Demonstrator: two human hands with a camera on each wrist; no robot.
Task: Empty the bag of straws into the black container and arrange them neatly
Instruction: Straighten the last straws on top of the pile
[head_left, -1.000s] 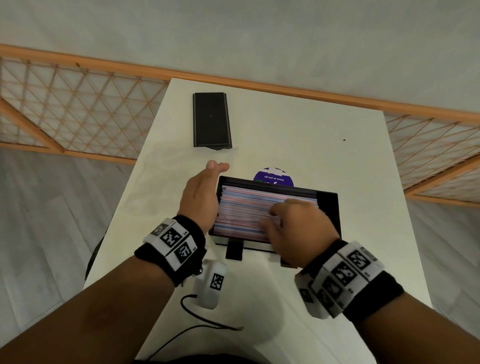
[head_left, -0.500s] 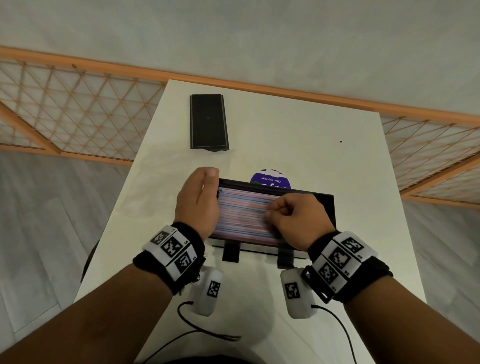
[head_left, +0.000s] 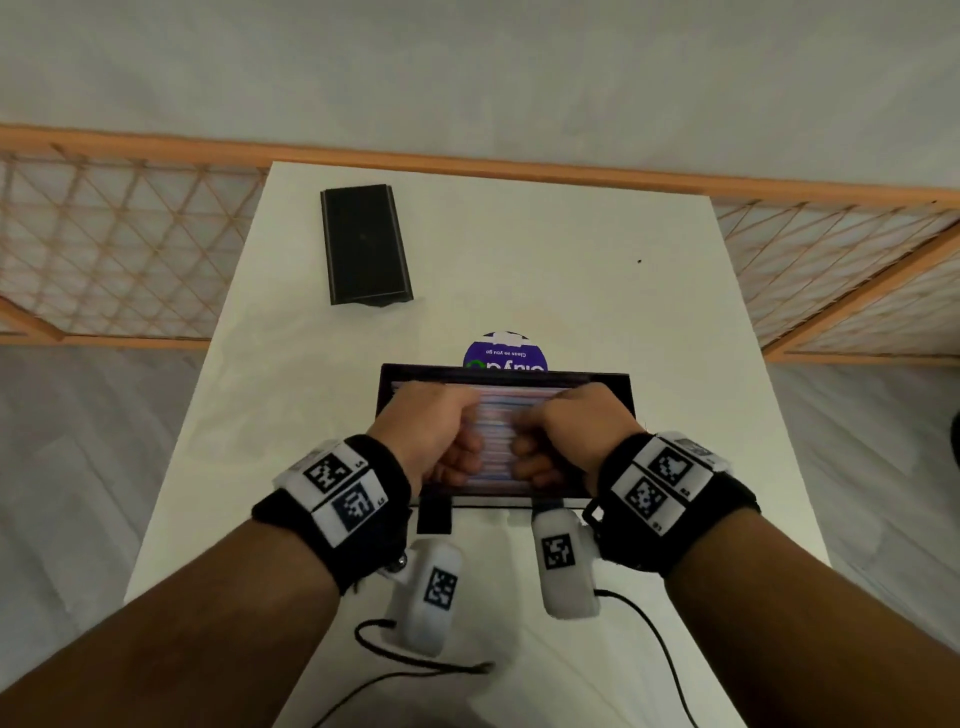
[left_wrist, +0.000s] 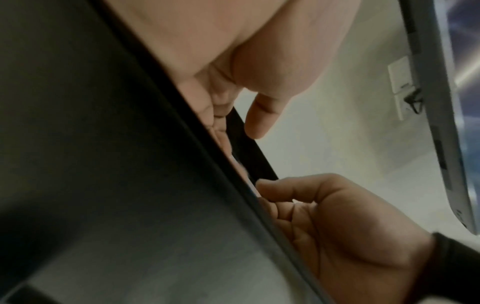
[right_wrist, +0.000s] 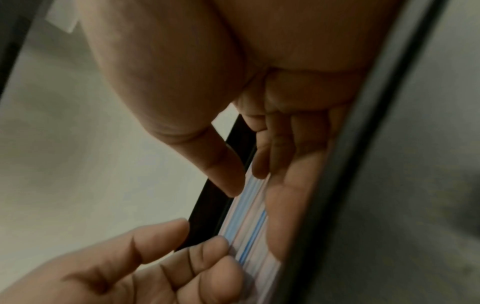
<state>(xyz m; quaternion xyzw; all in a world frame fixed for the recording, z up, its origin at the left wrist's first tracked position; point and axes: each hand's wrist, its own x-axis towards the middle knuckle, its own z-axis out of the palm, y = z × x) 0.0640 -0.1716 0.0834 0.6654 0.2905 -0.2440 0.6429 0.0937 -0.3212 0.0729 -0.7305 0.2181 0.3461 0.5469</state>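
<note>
Straws (head_left: 497, 415) lie level in the black container (head_left: 631, 400). The left hand (head_left: 431, 441) and right hand (head_left: 569, 436) rest on them with fingers curled; whether they pinch any cannot be told. Behind the container is a purple label (head_left: 506, 354) reading "Clean as you go". The container stands on a white table (head_left: 545, 270), with a wooden lattice railing (head_left: 130, 146) beyond.

- We find the head view dim, evenly lit, edges bowed; the straws (head_left: 496, 418) smear into streaks.
- We note both wrist views soft, dark, blurred throughout.
</note>
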